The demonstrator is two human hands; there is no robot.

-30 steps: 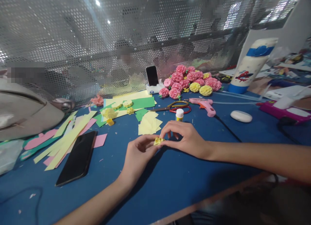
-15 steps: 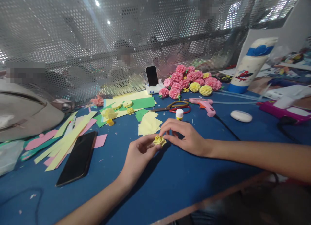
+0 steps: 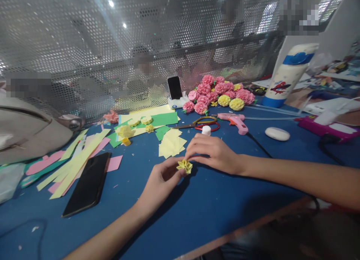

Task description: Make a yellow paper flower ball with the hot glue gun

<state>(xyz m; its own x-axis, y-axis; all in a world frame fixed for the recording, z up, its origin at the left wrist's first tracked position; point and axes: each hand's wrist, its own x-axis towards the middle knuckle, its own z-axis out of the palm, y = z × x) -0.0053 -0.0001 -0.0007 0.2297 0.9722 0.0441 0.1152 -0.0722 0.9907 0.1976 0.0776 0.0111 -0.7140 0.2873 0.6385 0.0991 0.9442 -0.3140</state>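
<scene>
My left hand [image 3: 161,181] pinches a small folded yellow paper flower [image 3: 185,166] just above the blue table [image 3: 213,203]. My right hand [image 3: 212,152] hovers just behind and right of the flower, its fingers curled loosely and apart from the paper, its fingertips near a stack of yellow paper squares [image 3: 171,144]. A small white glue bottle [image 3: 206,130] stands just behind the right hand.
A black phone [image 3: 88,183] lies left, among yellow, pink and green paper strips [image 3: 78,159]. Behind are scissors [image 3: 201,122], a pink glue gun [image 3: 234,121], pink and yellow paper flowers [image 3: 219,93], a phone on a stand [image 3: 174,88], a white bottle [image 3: 291,74] and a mesh screen.
The right hand let go of the yellow flower and drew back a little. The left hand now holds the flower alone, slightly lower and more opened out.
</scene>
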